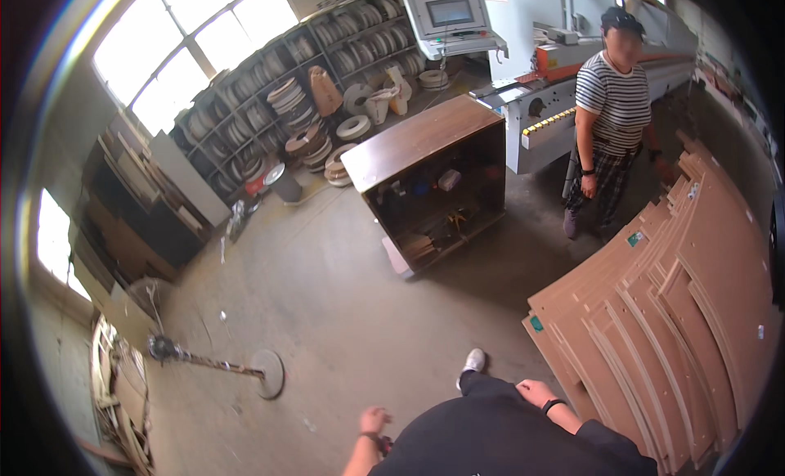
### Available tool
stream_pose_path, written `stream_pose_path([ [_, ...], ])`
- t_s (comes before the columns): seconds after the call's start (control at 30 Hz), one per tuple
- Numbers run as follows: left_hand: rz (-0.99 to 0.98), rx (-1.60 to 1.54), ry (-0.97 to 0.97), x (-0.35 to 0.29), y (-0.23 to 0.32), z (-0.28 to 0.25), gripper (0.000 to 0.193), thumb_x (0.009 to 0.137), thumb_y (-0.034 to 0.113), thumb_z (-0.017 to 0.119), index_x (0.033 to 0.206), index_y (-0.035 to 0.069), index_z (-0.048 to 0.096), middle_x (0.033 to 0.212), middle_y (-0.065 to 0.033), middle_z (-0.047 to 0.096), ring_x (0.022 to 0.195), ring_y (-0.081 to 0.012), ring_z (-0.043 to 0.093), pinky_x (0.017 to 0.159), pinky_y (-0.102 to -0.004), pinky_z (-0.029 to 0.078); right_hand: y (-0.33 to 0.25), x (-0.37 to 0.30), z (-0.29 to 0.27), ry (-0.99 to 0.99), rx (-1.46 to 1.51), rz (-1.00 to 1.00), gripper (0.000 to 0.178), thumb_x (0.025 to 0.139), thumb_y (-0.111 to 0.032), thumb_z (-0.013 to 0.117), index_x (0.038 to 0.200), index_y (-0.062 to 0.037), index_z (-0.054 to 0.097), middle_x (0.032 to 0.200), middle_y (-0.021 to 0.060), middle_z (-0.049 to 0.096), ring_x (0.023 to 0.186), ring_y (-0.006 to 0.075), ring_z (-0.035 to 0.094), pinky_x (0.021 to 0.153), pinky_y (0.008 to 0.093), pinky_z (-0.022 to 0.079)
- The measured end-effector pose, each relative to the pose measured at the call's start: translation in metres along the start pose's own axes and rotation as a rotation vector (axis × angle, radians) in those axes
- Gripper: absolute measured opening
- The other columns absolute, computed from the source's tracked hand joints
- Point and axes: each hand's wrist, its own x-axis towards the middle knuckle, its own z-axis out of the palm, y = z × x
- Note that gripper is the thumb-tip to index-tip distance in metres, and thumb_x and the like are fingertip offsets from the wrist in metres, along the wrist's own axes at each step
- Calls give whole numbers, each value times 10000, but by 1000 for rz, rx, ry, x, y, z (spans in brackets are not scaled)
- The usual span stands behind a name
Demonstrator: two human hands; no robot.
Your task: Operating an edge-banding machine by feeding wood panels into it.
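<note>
My left hand (375, 419) hangs low beside my dark shirt, with its fingers loosely bent, a little apart and nothing visible in them. A dark band circles that wrist. My right hand (536, 392) is at the front of my dark clothing, its fingers curled in and no object showing in it; a black band (554, 405) is on the wrist. Nearest to the right hand is a large stack of brown panels (654, 345) with stepped edges, apart from the hand. My white shoe (474, 360) shows on the floor ahead.
A brown-topped cabinet (433, 141) with loose items inside stands ahead. Beyond it are a machine (531, 116) with a control screen (451, 14) and a person in a striped shirt (613, 92). Edging rolls (290, 104) fill racks. A round-based stand (267, 374) is at left.
</note>
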Motion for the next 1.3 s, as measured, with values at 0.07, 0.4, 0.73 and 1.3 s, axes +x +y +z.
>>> stream_pose_path([
  [0.07, -35, 198, -162, 8, 82, 47, 329, 948, 95, 573, 1230, -26, 693, 950, -138, 796, 804, -192, 771, 759, -313, 597, -5, 43, -35, 19, -129, 22, 356, 981, -421, 618, 1117, -124, 758, 1009, 131, 778, 955, 312, 746, 847, 410, 577],
  [0.4, -34, 414, -328, 167, 172, 51, 364, 831, 217, 739, 1163, 74, 782, 1015, -111, 789, 956, -204, 742, 910, -346, 577, -110, 172, -182, 118, 369, 164, 246, 1027, -241, 626, 1099, -24, 716, 901, 40, 727, 790, 117, 686, 750, 287, 566],
  [0.73, 232, 757, -632, 454, 276, 114, 352, 945, 305, 670, 1192, 72, 762, 1056, -168, 773, 993, -260, 732, 877, -397, 561, -29, 202, -167, 328, -85, 549, 305, 931, -390, 607, 870, -153, 789, 798, 59, 754, 768, 206, 731, 737, 355, 576],
  [1.3, 1299, 1392, -846, 668, 696, 489, 252, 827, 259, 786, 1070, 191, 787, 1142, 3, 756, 1018, -176, 731, 850, -329, 601, 28, 323, -169, 410, 214, 459, 363, 995, -346, 568, 1127, -60, 748, 1113, 185, 746, 1028, 371, 701, 927, 437, 542],
])
